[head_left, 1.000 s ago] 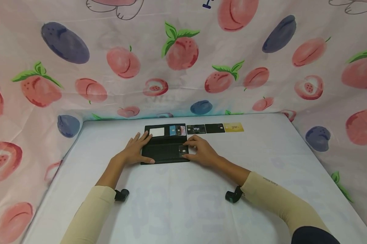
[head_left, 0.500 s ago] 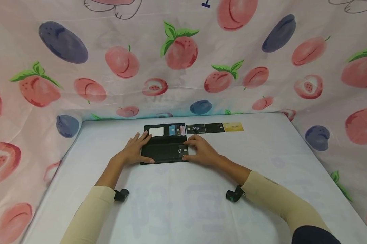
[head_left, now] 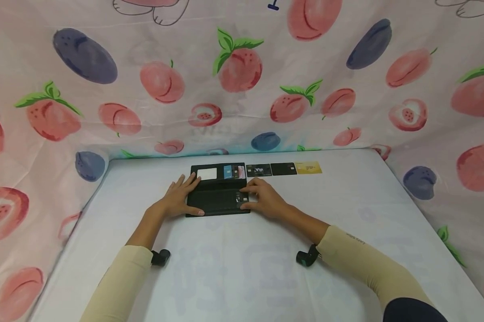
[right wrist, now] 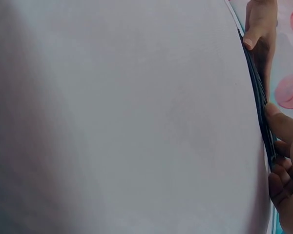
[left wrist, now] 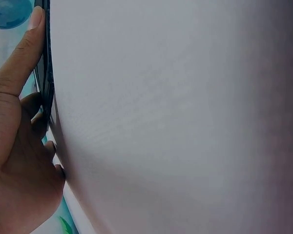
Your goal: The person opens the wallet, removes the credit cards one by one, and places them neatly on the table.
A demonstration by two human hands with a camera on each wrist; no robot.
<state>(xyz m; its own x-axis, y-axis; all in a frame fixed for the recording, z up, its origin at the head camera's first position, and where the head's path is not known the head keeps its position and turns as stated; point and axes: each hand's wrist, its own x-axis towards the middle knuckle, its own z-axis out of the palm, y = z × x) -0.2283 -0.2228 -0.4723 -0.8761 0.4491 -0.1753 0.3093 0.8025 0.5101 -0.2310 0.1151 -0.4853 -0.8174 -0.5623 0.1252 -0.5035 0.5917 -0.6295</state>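
A black wallet point(head_left: 214, 203) lies open on the white table, its two panels spread one above the other. My left hand point(head_left: 176, 197) rests on its left side with the fingers stretched, fingertips on the upper panel and thumb on the lower one. At the lower panel's right end, my right hand point(head_left: 267, 200) pinches a dark card point(head_left: 241, 199) between thumb and fingers. In the upper panel are a white card point(head_left: 207, 174), a blue card point(head_left: 227, 172) and further cards beside it. Both wrist views catch the wallet only edge-on, so the card is hidden there.
To the right of the wallet, a black "Vip" card point(head_left: 258, 170), a plain black card point(head_left: 284, 168) and a yellow card point(head_left: 308, 167) lie in a row. A fruit-printed cloth point(head_left: 234, 107) hangs behind and beside the white table point(head_left: 226, 268).
The dark card has shifted slightly to the right within the lower panel, with my right hand still at it. My left hand and the wallet keep their places.
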